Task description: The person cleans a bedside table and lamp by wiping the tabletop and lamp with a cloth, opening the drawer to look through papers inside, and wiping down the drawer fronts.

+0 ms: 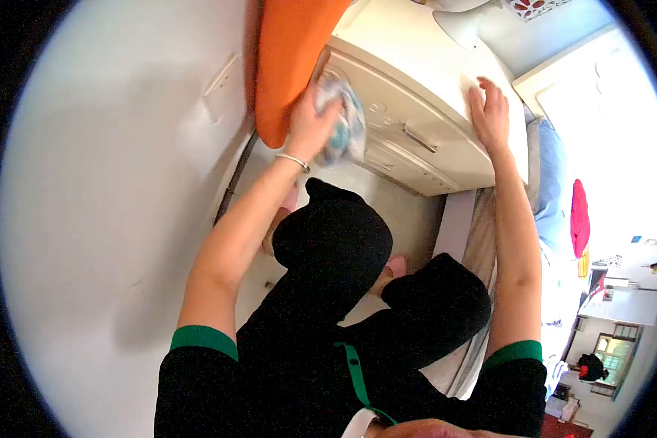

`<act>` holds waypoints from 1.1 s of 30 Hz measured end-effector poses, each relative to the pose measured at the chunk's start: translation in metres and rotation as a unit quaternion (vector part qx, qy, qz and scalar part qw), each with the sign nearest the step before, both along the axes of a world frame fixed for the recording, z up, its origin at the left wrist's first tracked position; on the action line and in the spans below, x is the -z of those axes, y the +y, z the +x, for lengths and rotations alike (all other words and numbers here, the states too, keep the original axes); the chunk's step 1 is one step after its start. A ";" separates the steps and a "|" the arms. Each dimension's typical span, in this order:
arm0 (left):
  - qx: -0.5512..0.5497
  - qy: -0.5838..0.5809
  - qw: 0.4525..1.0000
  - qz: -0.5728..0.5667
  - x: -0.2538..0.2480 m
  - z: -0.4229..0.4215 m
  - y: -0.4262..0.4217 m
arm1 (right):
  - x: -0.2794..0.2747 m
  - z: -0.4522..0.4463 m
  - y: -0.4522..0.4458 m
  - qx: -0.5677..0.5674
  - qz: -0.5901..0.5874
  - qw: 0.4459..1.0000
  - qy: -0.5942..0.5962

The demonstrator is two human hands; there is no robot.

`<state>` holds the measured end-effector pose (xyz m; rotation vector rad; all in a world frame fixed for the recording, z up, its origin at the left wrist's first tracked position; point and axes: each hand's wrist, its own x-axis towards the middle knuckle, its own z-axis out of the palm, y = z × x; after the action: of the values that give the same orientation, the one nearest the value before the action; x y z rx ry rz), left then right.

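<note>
My left hand [314, 124] grips a crumpled white and blue cloth [341, 123], blurred by motion, against the left end of a cream cabinet's [394, 73] drawer front. Part of its fingers is hidden behind the cloth. My right hand [491, 117] rests on the cabinet's top edge near its right end, fingers apart and holding nothing. Between the two hands, a metal handle [420, 138] sits on the upper drawer.
An orange object [285, 66] stands beside the cabinet's left end, near the white wall [109, 182]. A lamp-like white shade [463, 25] is on the cabinet top. A bed with a blue pillow [551, 171] lies to the right. My knees are below the drawers.
</note>
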<state>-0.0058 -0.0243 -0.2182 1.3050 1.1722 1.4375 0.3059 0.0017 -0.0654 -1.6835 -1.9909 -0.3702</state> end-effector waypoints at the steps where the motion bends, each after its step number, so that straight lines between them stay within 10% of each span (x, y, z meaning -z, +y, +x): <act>1: -0.058 -0.037 0.998 0.008 -0.025 -0.006 0.000 | 0.013 0.017 0.007 0.032 -0.003 0.999 0.006; 12: -0.172 0.127 0.970 0.117 0.038 -0.002 0.077 | 0.017 0.016 0.005 0.053 -0.012 0.997 -0.046; 17: -0.060 0.022 0.998 -0.016 0.134 -0.020 0.100 | 0.014 0.011 0.003 0.047 0.009 0.998 -0.036; 23: -0.070 0.176 0.948 -0.257 0.285 -0.009 0.097 | 0.015 0.007 0.004 0.056 0.010 0.998 -0.025; 26: -0.056 0.006 0.956 -0.289 0.390 0.016 0.112 | 0.014 0.009 0.003 0.049 0.006 0.999 -0.017; 28: -0.025 -0.281 0.887 -0.365 0.313 0.039 0.080 | 0.014 0.009 0.002 0.049 0.004 0.999 -0.021; 33: -0.144 -0.364 0.885 -0.253 0.195 0.055 0.049 | 0.015 0.010 0.003 0.052 0.002 0.998 -0.018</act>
<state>0.0495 0.0247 -0.4131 0.1806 1.1182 1.4881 0.3163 0.0044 -0.0808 -1.7948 -1.9313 -0.4438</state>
